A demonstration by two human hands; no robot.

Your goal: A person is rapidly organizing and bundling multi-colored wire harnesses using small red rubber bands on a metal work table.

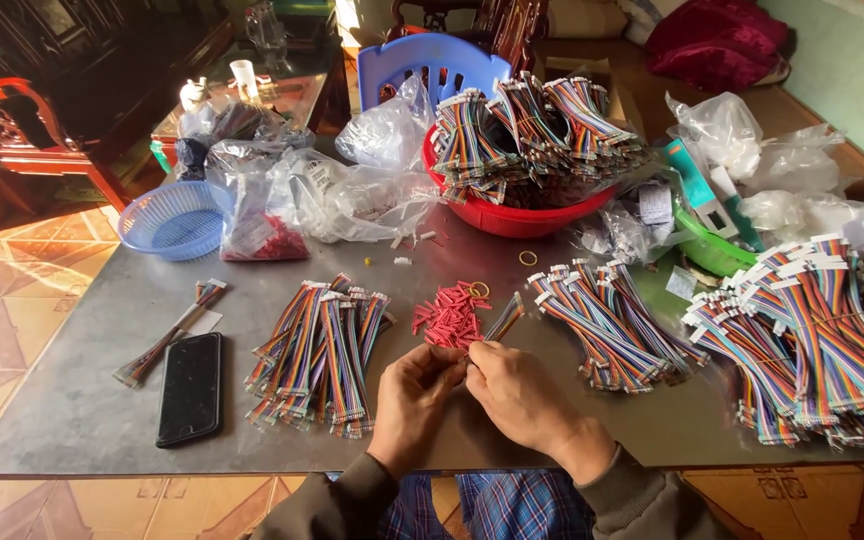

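My left hand [414,398] and my right hand [518,392] meet over the near edge of the grey table [92,400]. Together they pinch one end of a rainbow ribbon cable [504,320], which slants up to the right from my fingers. Just beyond my fingertips lies a small heap of red plastic connectors [449,314]. Left of my hands lies a bundle of rainbow cables [320,352]. Another bundle [607,322] lies to the right.
A black phone [190,387] lies at the near left, beside a few loose cables [167,335]. A red basin [512,215] piled with cables, a blue basket [172,220], clear plastic bags [352,195], a green tray [712,250] and a big cable pile [822,335] fill the rest.
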